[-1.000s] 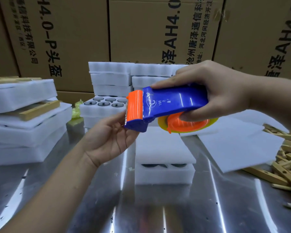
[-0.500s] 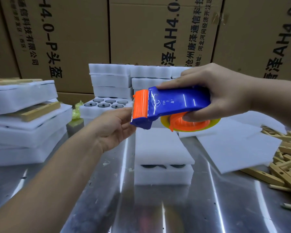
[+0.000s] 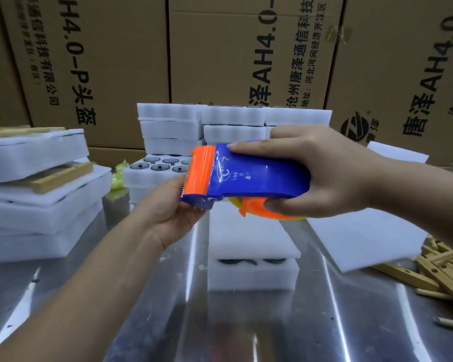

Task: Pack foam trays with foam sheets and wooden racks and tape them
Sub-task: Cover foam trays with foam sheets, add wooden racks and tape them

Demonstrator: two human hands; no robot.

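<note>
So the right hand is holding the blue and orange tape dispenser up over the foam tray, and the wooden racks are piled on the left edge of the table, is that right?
Not quite. The head view shows the loose wooden racks piled at the table's right edge, not the left. The rest stands: the right hand holds the blue and orange tape dispenser above the foam tray.

Wall of tall brown cardboard cartons [image 3: 120,64] fills back of room, black Chinese lettering and "AH4.0" printed sideways. In front, shiny metal worktable [image 3: 246,327], bright streaks of overhead light reflected across surface. No window or floor visible.
</note>
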